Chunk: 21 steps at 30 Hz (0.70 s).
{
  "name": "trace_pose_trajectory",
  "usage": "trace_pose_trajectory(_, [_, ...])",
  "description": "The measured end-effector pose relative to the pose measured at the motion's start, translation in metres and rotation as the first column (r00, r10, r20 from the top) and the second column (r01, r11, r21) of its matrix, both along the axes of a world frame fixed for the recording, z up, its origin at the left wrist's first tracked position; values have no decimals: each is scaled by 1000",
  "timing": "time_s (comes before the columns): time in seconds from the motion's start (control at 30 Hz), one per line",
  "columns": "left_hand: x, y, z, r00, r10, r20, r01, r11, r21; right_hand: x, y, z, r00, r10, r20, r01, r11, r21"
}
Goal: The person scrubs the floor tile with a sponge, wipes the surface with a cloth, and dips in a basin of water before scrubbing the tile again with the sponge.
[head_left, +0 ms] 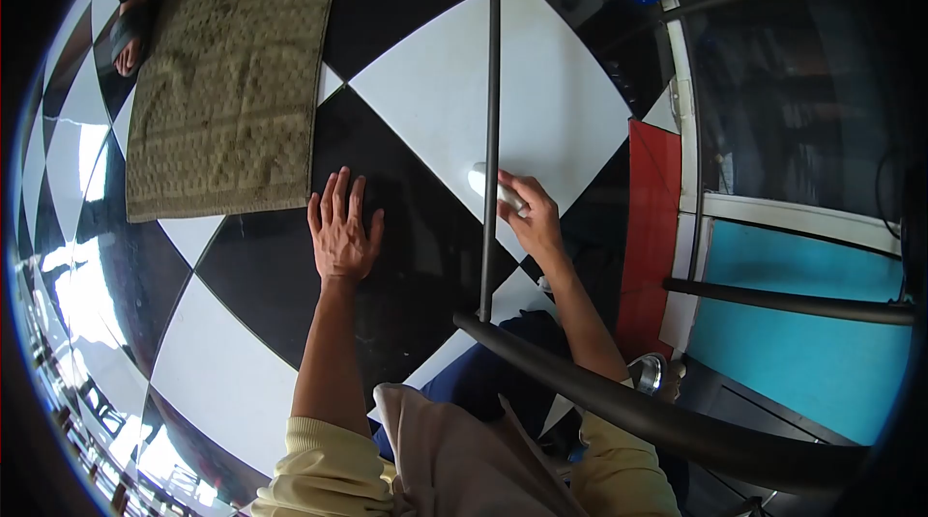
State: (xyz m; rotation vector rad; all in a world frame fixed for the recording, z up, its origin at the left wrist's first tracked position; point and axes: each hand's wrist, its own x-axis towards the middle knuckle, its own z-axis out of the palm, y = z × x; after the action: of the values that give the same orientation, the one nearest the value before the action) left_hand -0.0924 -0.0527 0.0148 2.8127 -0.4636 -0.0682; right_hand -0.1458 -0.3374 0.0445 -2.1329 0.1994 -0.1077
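My left hand (343, 239) is open, palm down with its fingers spread, over a black floor tile beside the corner of a woven mat (232, 82). My right hand (534, 222) is closed around a small white, rounded object (478, 178) above the floor tiles. A thin dark pole (493, 63) crosses in front of that object and hides part of it, so its exact kind does not show. The fingers of my right hand are just to the right of the pole.
A thick dark bar (667, 411) runs across at lower right. Beyond it are a red strip (652, 227), a turquoise panel (802, 295) and a shiny metal item (646, 374). Another person's sandalled foot (129, 42) stands beside the mat at upper left.
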Motion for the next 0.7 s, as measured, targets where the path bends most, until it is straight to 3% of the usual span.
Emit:
trace_pose_trajectory(0.07, [0,0,1,1000,0,0,0,1000,-5,7,1,-2,997,61,38,-50,969,-241])
trace_pose_trajectory(0.17, [1,0,2,1000,4,1,-4,1000,-16,10,13,-1,969,174,177,-110,940,-322])
trace_pose_trajectory(0.3, [1,1,1,1000,4,6,-4,1000,-27,-5,9,-2,927,330,181,-228,876,-426])
trace_pose_trajectory(0.43, [0,0,1,1000,2,3,-2,1000,-21,5,12,-6,968,166,188,-85,923,-376])
trace_pose_trajectory(0.6, [1,2,1,1000,8,3,-8,1000,-22,-22,11,-8,942,265,205,-163,897,-411])
trace_pose_trajectory(0.7, [0,-1,1,1000,0,20,0,999,-33,-2,16,-1,967,174,186,-87,912,-402])
